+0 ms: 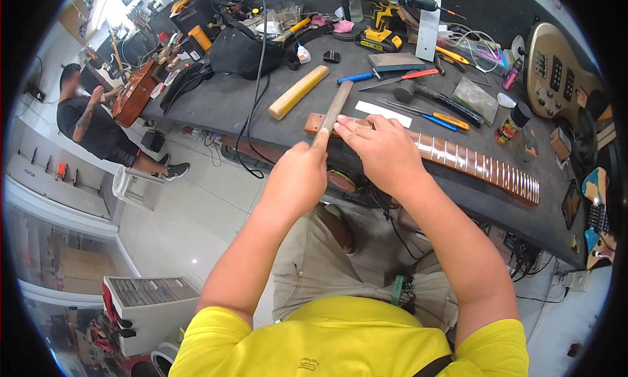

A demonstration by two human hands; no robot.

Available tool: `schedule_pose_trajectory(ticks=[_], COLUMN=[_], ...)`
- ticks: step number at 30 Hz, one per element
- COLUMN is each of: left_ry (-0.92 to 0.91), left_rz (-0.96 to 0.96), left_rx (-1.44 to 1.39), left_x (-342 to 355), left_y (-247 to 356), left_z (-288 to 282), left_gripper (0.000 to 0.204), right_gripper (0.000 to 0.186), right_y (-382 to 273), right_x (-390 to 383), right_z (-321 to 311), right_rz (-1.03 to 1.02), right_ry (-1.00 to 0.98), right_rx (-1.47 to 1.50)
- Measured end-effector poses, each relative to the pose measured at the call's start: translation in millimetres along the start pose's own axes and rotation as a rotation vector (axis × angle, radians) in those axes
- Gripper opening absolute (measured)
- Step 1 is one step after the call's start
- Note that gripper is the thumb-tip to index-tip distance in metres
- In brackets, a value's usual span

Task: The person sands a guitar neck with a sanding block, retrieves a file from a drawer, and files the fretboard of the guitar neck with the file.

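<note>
Over my feed, the fretboard (451, 152) reads as glossy wood with shiny metal frets (445, 148); the block (298, 93) is smooth wood, the benchtop (226, 105) matt. The flat bar (338, 105) looks dull, perhaps metal, though I can't be certain.

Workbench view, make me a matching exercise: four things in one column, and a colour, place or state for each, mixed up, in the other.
Column one
1. Long flat tool
2. Guitar neck
3. Cordless drill
4. Wooden block

Column two
A. Yellow and black
B. Brown, with a row of bright frets across it
C. Lying apart from the hands, to the left of the long flat tool
D. Gripped in the left hand

Right pairs: 1-D, 2-B, 3-A, 4-C
</note>
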State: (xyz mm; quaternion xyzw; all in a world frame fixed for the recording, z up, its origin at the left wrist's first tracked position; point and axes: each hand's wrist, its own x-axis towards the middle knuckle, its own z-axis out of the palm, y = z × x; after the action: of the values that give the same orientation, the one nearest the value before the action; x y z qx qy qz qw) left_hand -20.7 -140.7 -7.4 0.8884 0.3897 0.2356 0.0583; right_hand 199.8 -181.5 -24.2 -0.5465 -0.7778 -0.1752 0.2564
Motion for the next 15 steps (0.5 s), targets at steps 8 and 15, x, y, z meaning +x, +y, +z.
schedule_pose_trajectory(ticks=[8, 15], left_ry=[-0.015, -0.126], left_rz=[-0.031, -0.089], left_rx=[-0.089, -0.031], left_x=[-18.0, -53.0], left_y=[10.6, 22.5], left_z=[-17.0, -32.1], left_gripper=[0.051, 0.049], right_gripper=[0.046, 0.047], right_y=[2.1, 9.7], right_x=[3.0, -0.1], right_z=[-3.1, 0.3], right_rz=[0.025, -0.001], right_ry=[-0.015, -0.009], right_rx=[0.029, -0.045])
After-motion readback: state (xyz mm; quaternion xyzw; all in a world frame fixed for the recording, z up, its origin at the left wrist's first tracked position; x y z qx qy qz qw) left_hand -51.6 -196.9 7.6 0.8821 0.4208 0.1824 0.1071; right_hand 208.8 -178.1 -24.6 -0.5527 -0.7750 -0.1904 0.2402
